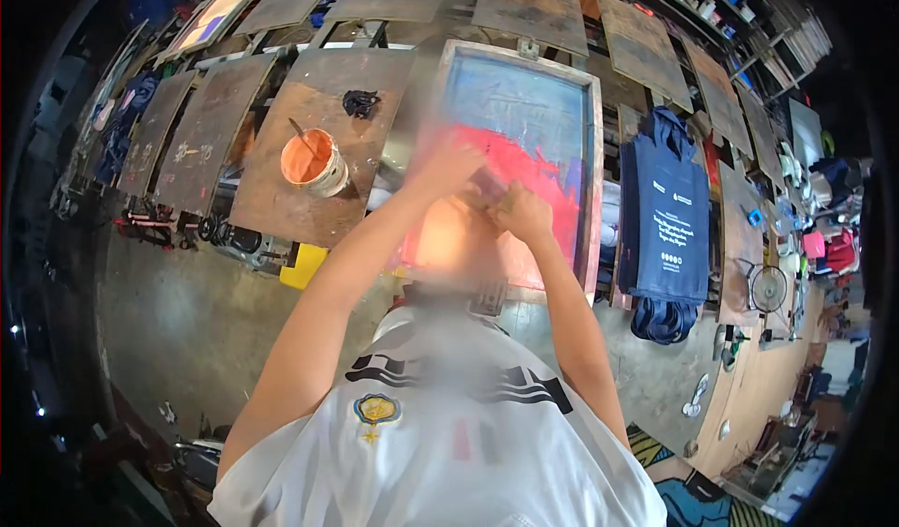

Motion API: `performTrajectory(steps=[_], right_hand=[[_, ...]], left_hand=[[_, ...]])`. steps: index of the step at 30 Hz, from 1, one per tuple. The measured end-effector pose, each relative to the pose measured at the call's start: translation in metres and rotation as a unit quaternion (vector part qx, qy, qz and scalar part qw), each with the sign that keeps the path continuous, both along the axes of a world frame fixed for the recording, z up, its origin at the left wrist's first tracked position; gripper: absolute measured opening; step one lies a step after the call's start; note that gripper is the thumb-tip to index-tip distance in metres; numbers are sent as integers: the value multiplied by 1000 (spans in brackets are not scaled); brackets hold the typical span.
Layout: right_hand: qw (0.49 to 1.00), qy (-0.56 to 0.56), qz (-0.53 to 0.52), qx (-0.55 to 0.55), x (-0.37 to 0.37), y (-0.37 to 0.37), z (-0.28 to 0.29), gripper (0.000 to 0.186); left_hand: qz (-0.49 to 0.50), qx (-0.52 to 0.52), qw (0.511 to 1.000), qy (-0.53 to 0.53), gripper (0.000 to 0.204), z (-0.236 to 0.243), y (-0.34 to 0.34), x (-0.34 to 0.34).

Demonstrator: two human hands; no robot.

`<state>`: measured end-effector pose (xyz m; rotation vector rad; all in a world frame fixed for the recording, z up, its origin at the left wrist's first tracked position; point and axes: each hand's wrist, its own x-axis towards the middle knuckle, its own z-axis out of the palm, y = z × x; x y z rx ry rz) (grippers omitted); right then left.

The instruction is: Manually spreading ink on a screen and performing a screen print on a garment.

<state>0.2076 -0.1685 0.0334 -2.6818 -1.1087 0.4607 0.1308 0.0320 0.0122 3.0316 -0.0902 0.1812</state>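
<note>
A screen-printing frame (590, 204) with a pale wooden border lies in front of me. Its mesh is blue at the far end, and wet red ink (524, 167) spreads across the middle. Both hands are closed on a dark squeegee (488, 186) over the red area. My left hand (452, 167) grips its left part, smeared by a blur down the picture's middle. My right hand (524, 211) wraps round the right end. The squeegee's lower edge is hidden, so its contact with the mesh cannot be made out.
Left of the frame, a white tub of orange-red ink (315, 162) with a stirring stick stands on a brown board (257, 185) near a crumpled black cloth (360, 104). Navy printed tote bags (663, 218) are stacked at right. More boards (529, 7) lie behind; shelves (712, 3) hold bottles.
</note>
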Motion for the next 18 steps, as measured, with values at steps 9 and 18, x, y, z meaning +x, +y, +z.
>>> performTrajectory(steps=[9,18], right_hand=[[980,-70,-167,82,-4,-123,-26,57],[970,-90,-218,67,-47,-69,-35,55]], left_hand=[[-210,6,978,7,52,-3,-113,93],[-234,-83,967,-47,59,-31,-56,69]])
